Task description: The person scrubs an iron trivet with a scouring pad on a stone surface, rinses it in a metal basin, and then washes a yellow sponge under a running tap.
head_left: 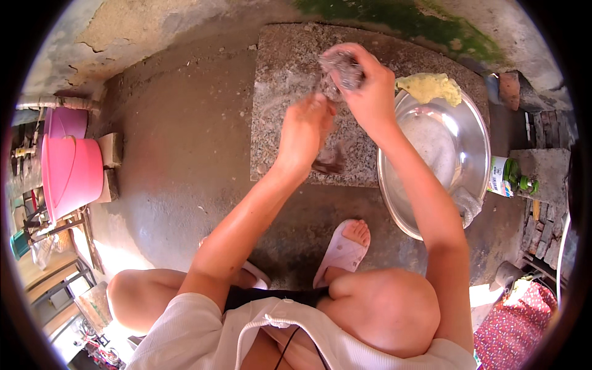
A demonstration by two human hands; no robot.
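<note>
Above the speckled stone slab (280, 68), my right hand (370, 83) is closed round a crumpled grey-brown wet bundle (346, 69), blurred and shiny, perhaps cloth. My left hand (305, 129) is just below and to its left, fingers closed near the bundle's lower end. What those fingers hold is hidden. A small dark strip (330, 163) lies flat on the slab under my left wrist. To the right of the slab, a round steel basin (394, 191) holds cloudy liquid. A yellow, rough-edged cloth or sponge (430, 88) hangs over its far rim.
A pale mesh piece (468, 205) rests at the basin's right edge, near a white-and-green bottle (502, 176). Pink (74, 172) and purple (66, 122) buckets stand at left. A mossy wall (394, 18) rises behind the slab. My slippered foot (345, 246) is on wet concrete.
</note>
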